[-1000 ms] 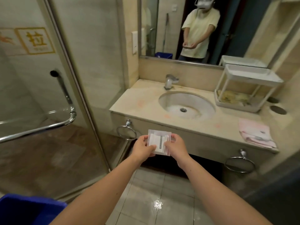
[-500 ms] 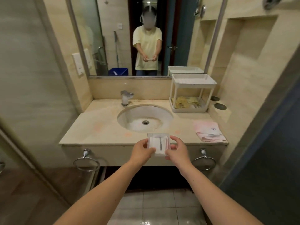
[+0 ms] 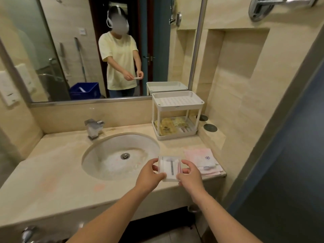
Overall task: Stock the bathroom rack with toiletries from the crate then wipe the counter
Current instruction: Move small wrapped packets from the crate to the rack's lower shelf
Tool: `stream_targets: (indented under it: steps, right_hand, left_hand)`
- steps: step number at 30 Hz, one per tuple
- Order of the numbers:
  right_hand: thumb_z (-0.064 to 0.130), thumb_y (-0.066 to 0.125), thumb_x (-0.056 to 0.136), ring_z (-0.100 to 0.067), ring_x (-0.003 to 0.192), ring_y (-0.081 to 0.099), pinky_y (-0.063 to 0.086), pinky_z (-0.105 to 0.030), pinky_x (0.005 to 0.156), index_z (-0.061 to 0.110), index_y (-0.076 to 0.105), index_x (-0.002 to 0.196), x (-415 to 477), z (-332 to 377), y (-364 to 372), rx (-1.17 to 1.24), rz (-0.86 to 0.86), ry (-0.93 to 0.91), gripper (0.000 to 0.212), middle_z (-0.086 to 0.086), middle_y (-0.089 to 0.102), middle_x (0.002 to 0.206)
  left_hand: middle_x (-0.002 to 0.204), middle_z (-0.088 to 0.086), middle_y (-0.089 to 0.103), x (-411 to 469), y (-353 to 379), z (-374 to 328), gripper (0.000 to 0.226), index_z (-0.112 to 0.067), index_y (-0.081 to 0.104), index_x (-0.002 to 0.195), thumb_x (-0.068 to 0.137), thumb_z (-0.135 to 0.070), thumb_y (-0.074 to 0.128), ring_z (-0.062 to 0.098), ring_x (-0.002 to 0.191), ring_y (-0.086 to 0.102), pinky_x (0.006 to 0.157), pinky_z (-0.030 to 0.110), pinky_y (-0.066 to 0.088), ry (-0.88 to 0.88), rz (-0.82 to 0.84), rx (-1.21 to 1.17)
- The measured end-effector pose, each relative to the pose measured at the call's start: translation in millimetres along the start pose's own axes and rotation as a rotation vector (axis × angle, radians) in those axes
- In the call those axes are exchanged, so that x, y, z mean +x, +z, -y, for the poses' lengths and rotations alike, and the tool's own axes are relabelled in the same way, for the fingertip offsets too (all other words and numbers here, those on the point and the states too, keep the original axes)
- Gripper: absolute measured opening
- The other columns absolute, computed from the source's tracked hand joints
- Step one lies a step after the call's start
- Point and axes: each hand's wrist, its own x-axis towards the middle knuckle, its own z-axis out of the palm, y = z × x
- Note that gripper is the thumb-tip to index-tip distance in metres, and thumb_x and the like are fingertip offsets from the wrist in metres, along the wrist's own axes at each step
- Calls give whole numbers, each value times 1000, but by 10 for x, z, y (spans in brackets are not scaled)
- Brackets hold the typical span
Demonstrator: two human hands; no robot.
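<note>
Closer to the beige stone counter point(image 3: 52, 165) than a moment ago, the white packets point(image 3: 169, 170) are now above its front edge, between the round sink point(image 3: 105, 155) and the folded pink cloth point(image 3: 201, 160). The left hand point(image 3: 149, 176) and right hand point(image 3: 190, 176) pinch opposite sides, thumbs on top. Behind stands the white plastic rack point(image 3: 175, 106), with a perforated top tier and yellow sachets point(image 3: 166, 128) in the lower one.

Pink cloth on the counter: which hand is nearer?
Right. The right hand pinches the white packet just beside the pink cloth; the left hand pinches its other side, nearer the sink.
</note>
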Motion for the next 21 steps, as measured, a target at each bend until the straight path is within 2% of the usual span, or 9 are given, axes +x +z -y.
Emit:
stream_targets:
  steps: [4, 9, 14, 18, 21]
  right_hand:
    - [-2, 61, 80, -18, 88, 63, 58, -33, 73, 24, 49, 132, 552, 155, 43, -23, -22, 13, 59, -5, 61, 102]
    - [-2, 63, 79, -16, 85, 63, 59, -38, 77, 23, 51, 131, 1107, 267, 33, -48, -89, 31, 59, -4, 60, 103]
    - [0, 63, 78, -16, 90, 62, 57, -39, 80, 30, 52, 124, 1630, 340, -115, -103, -121, 36, 56, 5, 58, 101]
    - [0, 63, 77, -12, 87, 61, 57, -37, 76, 34, 51, 112, 2190, 439, -240, -171, -128, 8, 50, 8, 57, 99]
    - [0, 63, 78, -13, 94, 60, 56, -40, 82, 27, 55, 106, 2612, 501, -317, -205, -117, -2, 40, 8, 59, 102]
  left_hand:
    - [95, -5, 60, 626, 40, -112, 66, -26, 47, 134, 75, -16, 74, 9, 81, 62, 63, 23, 47, 3, 30, 15]
    - [94, -6, 58, 1276, 151, -217, 71, -24, 46, 136, 74, -17, 78, 8, 80, 60, 66, 22, 48, 23, 85, 42]
    - [96, -4, 57, 1822, 409, -289, 74, -24, 44, 136, 71, -16, 80, 16, 79, 62, 75, 37, 56, -13, 130, 15]
    - [100, -4, 56, 2300, 634, -381, 73, -23, 41, 133, 72, -16, 80, 17, 81, 64, 72, 34, 56, -42, 143, -7]
    - [100, -5, 57, 2639, 770, -445, 66, -19, 43, 131, 75, -15, 79, 16, 83, 64, 74, 33, 55, -61, 143, 1]
